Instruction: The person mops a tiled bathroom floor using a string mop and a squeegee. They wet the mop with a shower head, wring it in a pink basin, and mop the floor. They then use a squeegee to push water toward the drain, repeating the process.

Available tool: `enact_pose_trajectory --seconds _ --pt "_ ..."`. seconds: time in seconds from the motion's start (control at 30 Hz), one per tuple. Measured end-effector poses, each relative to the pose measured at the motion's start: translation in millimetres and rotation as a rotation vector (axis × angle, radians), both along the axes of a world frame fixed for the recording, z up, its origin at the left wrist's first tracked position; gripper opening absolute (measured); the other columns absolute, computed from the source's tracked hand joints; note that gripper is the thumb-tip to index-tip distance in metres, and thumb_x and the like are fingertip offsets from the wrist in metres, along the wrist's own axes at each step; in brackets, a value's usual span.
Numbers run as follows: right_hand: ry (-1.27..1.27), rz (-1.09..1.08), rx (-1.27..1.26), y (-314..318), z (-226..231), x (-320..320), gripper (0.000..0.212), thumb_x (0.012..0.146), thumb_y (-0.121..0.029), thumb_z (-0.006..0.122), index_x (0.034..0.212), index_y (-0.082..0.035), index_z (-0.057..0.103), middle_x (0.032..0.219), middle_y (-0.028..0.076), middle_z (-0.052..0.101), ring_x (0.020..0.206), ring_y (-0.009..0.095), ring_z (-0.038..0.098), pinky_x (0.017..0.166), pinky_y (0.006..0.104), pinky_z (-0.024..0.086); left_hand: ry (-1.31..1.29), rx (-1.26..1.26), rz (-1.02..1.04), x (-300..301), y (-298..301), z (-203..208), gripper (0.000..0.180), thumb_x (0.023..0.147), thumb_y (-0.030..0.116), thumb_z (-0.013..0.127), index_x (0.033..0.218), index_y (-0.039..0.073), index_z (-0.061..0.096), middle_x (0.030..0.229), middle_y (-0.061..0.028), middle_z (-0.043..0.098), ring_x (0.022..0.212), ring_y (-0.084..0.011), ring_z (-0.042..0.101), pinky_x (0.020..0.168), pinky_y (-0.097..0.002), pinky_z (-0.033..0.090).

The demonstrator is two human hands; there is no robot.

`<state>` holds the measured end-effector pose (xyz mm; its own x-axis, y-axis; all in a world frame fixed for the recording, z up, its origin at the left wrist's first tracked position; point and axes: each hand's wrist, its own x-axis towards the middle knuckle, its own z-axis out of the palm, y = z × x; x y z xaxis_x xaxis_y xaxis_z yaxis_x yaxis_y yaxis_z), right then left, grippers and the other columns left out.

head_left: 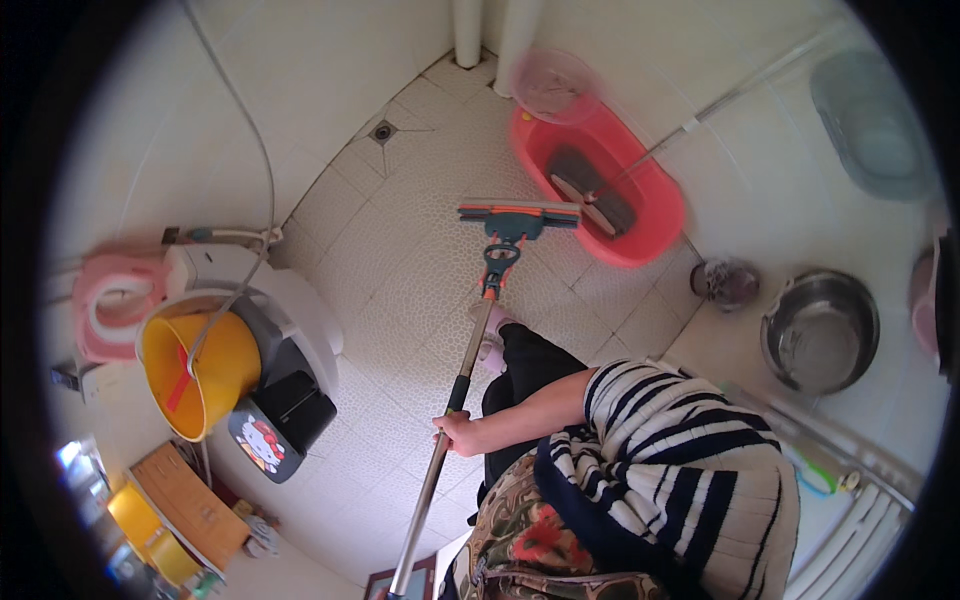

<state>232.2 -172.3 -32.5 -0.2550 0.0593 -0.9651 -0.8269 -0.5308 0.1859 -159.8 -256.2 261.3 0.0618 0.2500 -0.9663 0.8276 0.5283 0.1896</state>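
My right hand point(457, 434) is wrapped round the metal pole of a long-handled floor brush point(515, 222), just below a black sleeve on the pole. Its wide dark green and orange head, with a pale strip along the far edge and dark bristles at the ends, is at the tiled floor point(400, 235) near the middle of the view. From there the pole slants down past my legs and leaves the view at the lower edge. My left hand is out of view. My right arm, in a striped sleeve, crosses in front of my patterned apron point(540, 540).
Beyond the brush head, a red tub point(660, 205) holds a grey flat mop point(590, 190), with a pink basin point(553, 85) behind. Left stands a yellow bucket point(225, 350) with a hose running into it. A floor drain point(382, 132) lies far left; a steel basin point(820, 335) is right.
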Motion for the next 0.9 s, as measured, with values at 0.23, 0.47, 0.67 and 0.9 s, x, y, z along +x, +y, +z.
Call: enact_pose_trajectory --seconds 0.23,0.47,0.67,0.9 --pt "-0.016 -0.451 -0.053 -14 13 43 0.025 0.088 -0.011 0.061 0.102 -0.009 0.041 0.095 0.008 0.045 0.082 0.025 0.055 0.067 0.0390 0.055 -0.075 -0.005 -0.555 59 178 18 0.043 0.081 0.010 0.053 0.123 0.007 0.055 0.091 0.0024 0.061 0.070 -0.0101 0.057 0.051 -0.0265 0.045" --pt "-0.309 -0.574 0.001 -48 -2 170 0.017 0.088 -0.009 0.053 0.103 -0.010 0.045 0.094 0.011 0.051 0.079 0.022 0.055 0.062 0.0376 0.050 -0.027 0.110 -0.728 241 200 -6 0.062 0.062 0.011 0.074 0.121 0.019 0.058 0.078 -0.0151 0.066 0.072 -0.0318 0.066 0.065 -0.0383 0.051" --pt "-0.352 -0.595 0.015 -63 -9 281 0.013 0.085 -0.006 0.056 0.090 -0.006 0.044 0.078 0.008 0.045 0.066 0.022 0.052 0.064 0.0439 0.050 -0.027 0.301 -0.863 342 140 -9 0.064 0.063 0.014 0.069 0.124 0.023 0.054 0.086 -0.0153 0.067 0.082 -0.0361 0.065 0.072 -0.0439 0.051" --pt "-0.153 -0.583 0.189 -58 -51 387 0.012 0.083 -0.009 0.059 0.078 -0.005 0.049 0.066 0.010 0.050 0.061 0.026 0.055 0.063 0.0439 0.049 0.176 0.275 -0.977 478 82 5 0.059 0.069 0.013 0.069 0.122 0.023 0.045 0.083 -0.0128 0.066 0.079 -0.0340 0.066 0.065 -0.0455 0.050"
